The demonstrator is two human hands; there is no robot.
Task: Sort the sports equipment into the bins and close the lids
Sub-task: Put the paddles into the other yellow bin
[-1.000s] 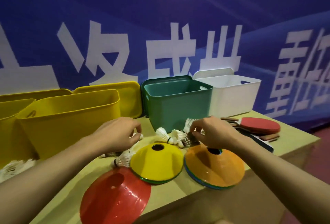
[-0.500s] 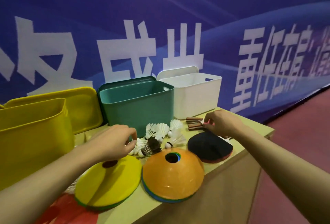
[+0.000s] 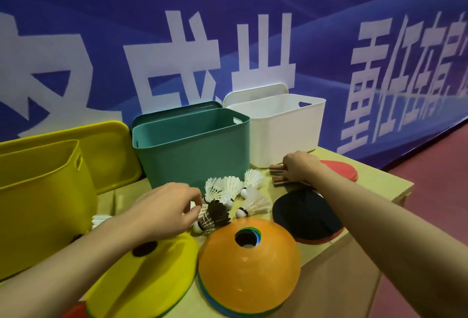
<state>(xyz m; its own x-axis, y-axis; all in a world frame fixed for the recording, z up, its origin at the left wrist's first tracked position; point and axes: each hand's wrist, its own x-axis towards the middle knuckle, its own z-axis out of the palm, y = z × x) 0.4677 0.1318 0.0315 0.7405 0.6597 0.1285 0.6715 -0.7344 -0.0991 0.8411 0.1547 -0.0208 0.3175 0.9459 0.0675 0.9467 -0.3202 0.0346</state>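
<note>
A yellow bin, a green bin and a white bin stand open along the back of the table. Several white shuttlecocks and one dark shuttlecock lie in front of the green bin. My left hand pinches a shuttlecock at the pile's left edge. My right hand rests closed on the paddle handles, next to a black paddle and a red paddle. An orange cone stack and a yellow cone sit near the front.
Lids lean behind the bins: a yellow lid, a green lid and a white lid. A blue banner wall rises right behind them. The table edge drops to a red floor on the right.
The view has swung right. My right hand left the shuttlecocks by the orange cone and went to the paddle handles. My left hand shifted onto the shuttlecock pile.
</note>
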